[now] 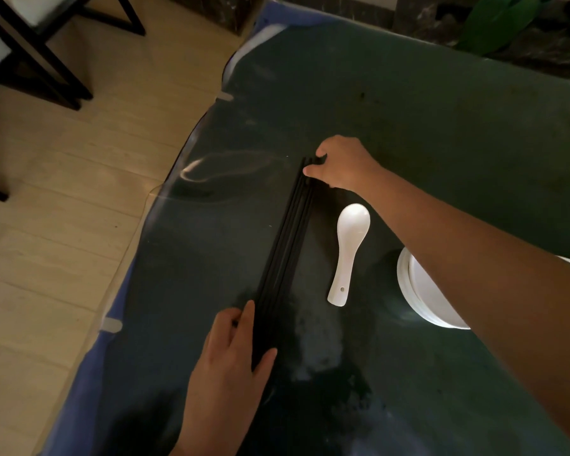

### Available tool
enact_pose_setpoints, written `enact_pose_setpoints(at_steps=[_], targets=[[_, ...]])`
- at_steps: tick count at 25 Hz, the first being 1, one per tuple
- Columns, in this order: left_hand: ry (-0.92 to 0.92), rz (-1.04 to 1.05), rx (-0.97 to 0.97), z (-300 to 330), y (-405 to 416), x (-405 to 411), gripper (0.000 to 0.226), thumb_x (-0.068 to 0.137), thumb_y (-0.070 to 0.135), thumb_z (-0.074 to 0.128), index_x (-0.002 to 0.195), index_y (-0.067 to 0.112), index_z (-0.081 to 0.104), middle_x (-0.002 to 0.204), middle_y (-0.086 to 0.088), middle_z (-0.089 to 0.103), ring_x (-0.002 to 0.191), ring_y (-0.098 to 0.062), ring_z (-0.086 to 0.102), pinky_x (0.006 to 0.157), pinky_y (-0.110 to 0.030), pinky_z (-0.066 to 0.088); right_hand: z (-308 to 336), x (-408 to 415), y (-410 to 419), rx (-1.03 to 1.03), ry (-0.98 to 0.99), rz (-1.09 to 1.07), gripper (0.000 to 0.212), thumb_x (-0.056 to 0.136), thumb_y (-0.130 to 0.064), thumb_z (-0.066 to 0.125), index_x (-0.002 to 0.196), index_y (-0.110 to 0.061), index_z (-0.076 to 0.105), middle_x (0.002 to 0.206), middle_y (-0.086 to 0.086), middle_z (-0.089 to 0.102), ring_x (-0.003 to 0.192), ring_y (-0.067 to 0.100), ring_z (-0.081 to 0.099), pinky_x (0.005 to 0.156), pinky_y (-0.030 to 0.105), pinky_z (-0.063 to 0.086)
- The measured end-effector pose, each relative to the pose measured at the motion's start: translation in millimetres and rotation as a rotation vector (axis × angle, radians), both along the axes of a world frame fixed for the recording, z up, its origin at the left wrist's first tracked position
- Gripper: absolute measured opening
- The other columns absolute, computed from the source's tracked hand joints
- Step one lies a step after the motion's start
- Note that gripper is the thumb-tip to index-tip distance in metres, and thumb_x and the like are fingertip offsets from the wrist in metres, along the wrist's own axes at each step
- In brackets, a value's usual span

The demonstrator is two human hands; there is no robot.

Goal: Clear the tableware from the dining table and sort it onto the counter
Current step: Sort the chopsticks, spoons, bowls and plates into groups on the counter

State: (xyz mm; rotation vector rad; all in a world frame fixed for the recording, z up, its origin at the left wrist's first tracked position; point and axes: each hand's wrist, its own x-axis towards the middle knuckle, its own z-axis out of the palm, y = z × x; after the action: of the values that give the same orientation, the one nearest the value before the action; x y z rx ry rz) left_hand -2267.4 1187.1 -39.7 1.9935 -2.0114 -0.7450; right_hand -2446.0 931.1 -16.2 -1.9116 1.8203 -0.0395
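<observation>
Black chopsticks point(283, 251) bundled mid-frame: my right hand point(339, 166) pinches their far ends, my left hand point(234, 360) grips the near ends. No readable writing.

No writing, label, brand mark, number or sign can be read anywhere in the head view. The white ceramic spoon point(348, 251) shows a plain glazed surface, with only a small hole near the end of its handle and no maker's mark. The bundle of black chopsticks point(285, 255) carries no visible print or engraving. The stacked white bowls point(418, 291) are unmarked on the parts that show. The dark glass-topped desk point(441, 143) bears only reflections and smudges, nothing legible. The pale floor point(63, 192) shows nothing that can be read.
</observation>
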Motion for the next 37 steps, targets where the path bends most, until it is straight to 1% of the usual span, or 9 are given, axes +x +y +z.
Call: enact_pose_setpoints(at_steps=[4, 5, 7, 9, 17, 20, 23, 29, 37], targets=[[0.022, -0.027, -0.02, -2.0, -2.8, -2.9, 0.066, 0.062, 0.017, 0.084, 0.12, 0.0, 0.058, 0.102, -0.013, 0.06, 0.074, -0.02, 0.065, 0.059, -0.027, 0.058, -2.4, 7.6, -3.7, -0.049, 0.049, -0.047, 0.037, 0.083, -0.041, 0.064, 0.063, -0.013, 0.05, 0.066, 0.005, 0.053, 0.06, 0.02, 0.055, 0.056, 0.026, 0.045], [0.035, -0.028, -0.015, -2.0, -3.3, -2.1, 0.067, 0.062, 0.016, 0.084, 0.122, 0.0, 0.057, 0.104, -0.013, 0.06, 0.075, -0.02, 0.065, 0.06, -0.028, 0.059, -3.9, 9.9, -4.1, -0.066, 0.062, -0.039, 0.033, 0.082, -0.042, 0.064, 0.072, -0.013, 0.055, 0.076, 0.006, 0.057, 0.068, 0.021, 0.058, 0.06, 0.025, 0.047], [0.083, -0.03, -0.004, -1.4, -4.6, 2.2, 0.07, 0.062, 0.013, 0.084, 0.125, 0.001, 0.054, 0.108, -0.011, 0.058, 0.077, -0.018, 0.064, 0.063, -0.028, 0.059, -5.8, 14.8, -3.5, -0.109, 0.072, 0.031, 0.044, 0.083, -0.041, 0.063, 0.113, -0.009, 0.059, 0.118, 0.013, 0.057, 0.105, 0.028, 0.058, 0.086, 0.034, 0.048], [0.119, -0.074, -0.017, -2.6, -5.6, 8.5, 0.071, 0.06, 0.008, 0.084, 0.125, 0.002, 0.055, 0.111, -0.011, 0.058, 0.079, -0.016, 0.063, 0.066, -0.028, 0.059, -6.1, 17.1, -3.7, -0.139, 0.084, 0.124, 0.047, 0.087, -0.035, 0.06, 0.125, -0.009, 0.054, 0.132, 0.014, 0.051, 0.117, 0.03, 0.053, 0.095, 0.037, 0.045], [0.154, -0.125, -0.065, -6.5, -11.4, 12.3, 0.058, 0.068, 0.001, 0.077, 0.122, 0.007, 0.058, 0.111, -0.006, 0.06, 0.087, -0.01, 0.061, 0.08, -0.023, 0.054, -5.9, 10.7, -4.4, -0.163, 0.043, 0.189, 0.031, 0.09, -0.024, 0.057, 0.108, 0.001, 0.064, 0.108, 0.018, 0.065, 0.097, 0.03, 0.062, 0.09, 0.044, 0.05], [0.151, -0.083, -0.07, -2.0, -9.7, 5.8, 0.066, 0.069, 0.019, 0.077, 0.129, 0.007, 0.052, 0.115, -0.006, 0.057, 0.094, -0.016, 0.06, 0.078, -0.03, 0.057, -7.4, 12.6, -6.1, -0.158, 0.015, 0.164, 0.044, 0.088, -0.033, 0.059, 0.124, -0.008, 0.056, 0.123, 0.015, 0.058, 0.107, 0.029, 0.059, 0.092, 0.036, 0.048], [0.092, -0.07, -0.07, 0.8, -9.0, -4.0, 0.082, 0.064, 0.034, 0.08, 0.134, 0.009, 0.046, 0.115, -0.008, 0.055, 0.093, -0.018, 0.06, 0.072, -0.026, 0.054, -9.1, 18.4, -7.4, -0.134, 0.044, 0.202, 0.054, 0.086, -0.039, 0.06, 0.133, -0.016, 0.048, 0.134, 0.014, 0.046, 0.116, 0.031, 0.053, 0.093, 0.036, 0.045], [0.071, -0.056, -0.049, -0.4, -12.5, -5.9, 0.069, 0.063, 0.023, 0.083, 0.124, 0.003, 0.056, 0.109, -0.01, 0.057, 0.078, -0.014, 0.062, 0.066, -0.022, 0.053, -11.5, 25.3, -7.9, -0.205, 0.089, 0.176, 0.033, 0.084, -0.032, 0.064, 0.105, -0.007, 0.061, 0.111, 0.011, 0.056, 0.094, 0.024, 0.058, 0.079, 0.03, 0.047], [0.081, -0.036, -0.101, -5.2, -14.4, -7.3, 0.063, 0.065, 0.019, 0.082, 0.121, 0.003, 0.058, 0.108, -0.011, 0.059, 0.08, -0.019, 0.064, 0.065, -0.027, 0.058, -10.3, 10.8, -8.3, -0.207, 0.093, 0.098, 0.036, 0.082, -0.032, 0.068, 0.106, -0.005, 0.064, 0.108, 0.014, 0.062, 0.095, 0.027, 0.061, 0.083, 0.037, 0.053]])
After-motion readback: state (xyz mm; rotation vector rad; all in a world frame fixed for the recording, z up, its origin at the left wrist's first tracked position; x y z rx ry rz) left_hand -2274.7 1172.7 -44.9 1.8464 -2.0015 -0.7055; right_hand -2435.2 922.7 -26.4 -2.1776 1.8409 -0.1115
